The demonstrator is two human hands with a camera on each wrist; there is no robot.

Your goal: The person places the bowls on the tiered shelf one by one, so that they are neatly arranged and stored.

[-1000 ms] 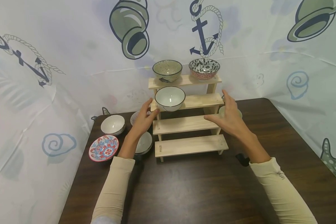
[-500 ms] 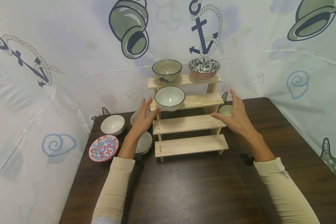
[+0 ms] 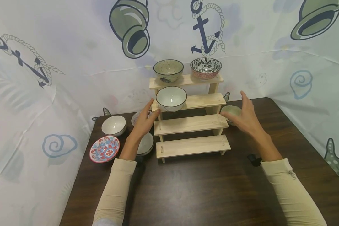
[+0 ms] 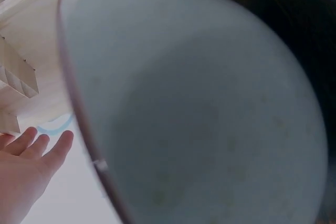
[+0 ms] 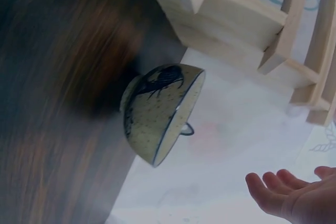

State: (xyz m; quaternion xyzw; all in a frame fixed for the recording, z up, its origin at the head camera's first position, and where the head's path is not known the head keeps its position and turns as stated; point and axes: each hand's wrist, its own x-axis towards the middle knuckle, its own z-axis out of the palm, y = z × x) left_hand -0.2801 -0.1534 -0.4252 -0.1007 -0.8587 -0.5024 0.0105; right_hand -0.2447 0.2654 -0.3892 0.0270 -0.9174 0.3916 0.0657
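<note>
Hands (image 3: 142, 121) (image 3: 246, 117) spread wide, tiered stand (image 3: 190, 125) between — white bowl (image 3: 171, 99) near left, green bowl (image 3: 234, 109) behind right.

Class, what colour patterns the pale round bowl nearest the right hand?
Dark blue marks the bowl, clearest in right wrist view.

From above, the head view faces the wooden rack (image 3: 193, 146) (both wrist views, much nearer, share it).

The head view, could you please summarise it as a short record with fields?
Stand: wooden, four tiers
Top tier: speckled bowl, patterned bowl
Second tier: white bowl, at left end
Left hand: beside the white bowl, contact unclear
Right hand: holding nothing, partly hiding greenish bowl
Table, left of stand: red-and-blue dish, three other bowls
</note>
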